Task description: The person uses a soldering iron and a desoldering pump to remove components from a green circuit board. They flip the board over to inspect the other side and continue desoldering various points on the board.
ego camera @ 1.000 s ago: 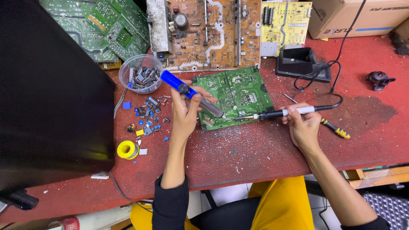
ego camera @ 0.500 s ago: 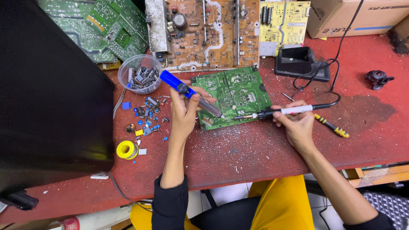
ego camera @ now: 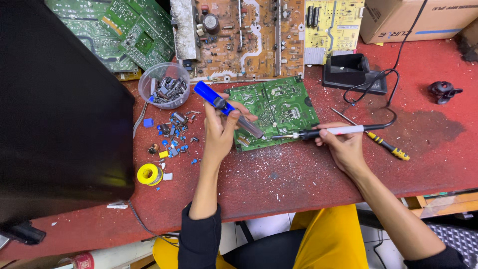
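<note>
Holding a blue desoldering pump closed in the left hand and a soldering iron pinched in the right hand, the person works over the green circuit board on the red bench. Both tips should meet steadily at one joint, I judge. The iron's long axis lies nearly level, tip pointing left onto the board's near edge; the pump slants down-right toward it.

The person wears a black long-sleeved top whose sleeves are pushed up to the elbows, leaving both forearms bare down to the left hand and right hand, and bright yellow trousers.
</note>
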